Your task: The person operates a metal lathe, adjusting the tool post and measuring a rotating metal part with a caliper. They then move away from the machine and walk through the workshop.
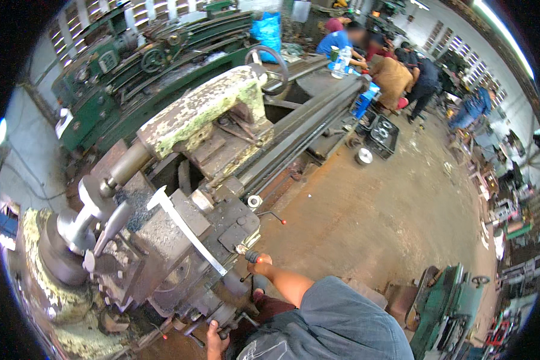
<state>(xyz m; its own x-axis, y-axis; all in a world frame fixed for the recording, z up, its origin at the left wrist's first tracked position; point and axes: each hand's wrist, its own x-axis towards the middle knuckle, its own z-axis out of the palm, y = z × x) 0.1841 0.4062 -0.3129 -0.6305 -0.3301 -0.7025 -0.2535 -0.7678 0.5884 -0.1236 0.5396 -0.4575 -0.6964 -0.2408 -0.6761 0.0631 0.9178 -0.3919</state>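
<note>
Two hands point(216, 343) point(261, 264) hold handles point(251, 255); wide floor point(348, 216) edges the lathe point(228, 150).

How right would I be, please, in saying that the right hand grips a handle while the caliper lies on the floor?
The caliper isn't on the floor; the head view shows it on the lathe. The right hand does grip a handle.

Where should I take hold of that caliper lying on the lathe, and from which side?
Probably around the middle of the beam, coming from the person's right. The caliper has a long, slim beam whose plain end points toward the right hand; the broader jaw end lies up and left, nearer the shiny metal workpiece.
</note>
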